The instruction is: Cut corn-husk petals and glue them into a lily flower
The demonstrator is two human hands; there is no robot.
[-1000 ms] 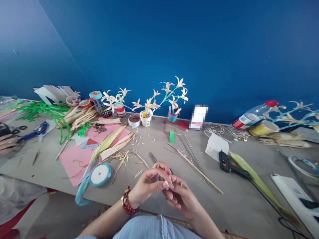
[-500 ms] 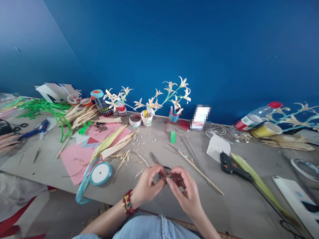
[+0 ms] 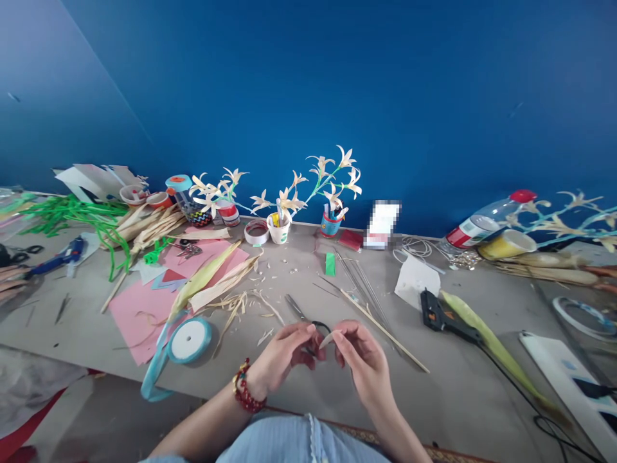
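Observation:
Between the thumb and fingers of my right hand (image 3: 364, 357) is a small pale petal-shaped strip (image 3: 328, 339), which looks like dried corn husk. My left hand (image 3: 288, 357) is close beside it, thumb and fingers curled together; what they pinch, if anything, cannot be made out. Behind my hands lie scissors (image 3: 299, 308), their handles partly hidden by my fingers. A thin wooden stick (image 3: 385, 331) lies slantwise beyond my right hand. Left of my left hand sits a roll of blue ribbon (image 3: 190, 339) with a loose tail.
Husk flowers (image 3: 289, 199) stand in small cups along the wall. Pink paper (image 3: 139, 318) and corn husks (image 3: 224, 283) lie left. On the right are a glue gun (image 3: 448, 321), a power strip (image 3: 569, 379) and a plastic bottle (image 3: 482, 222). Another person's hand (image 3: 13, 283) shows far left.
My hands have drawn slightly apart, and the pale strip in my right fingers has come into clear view. The whole scene has shifted slightly left in the picture.

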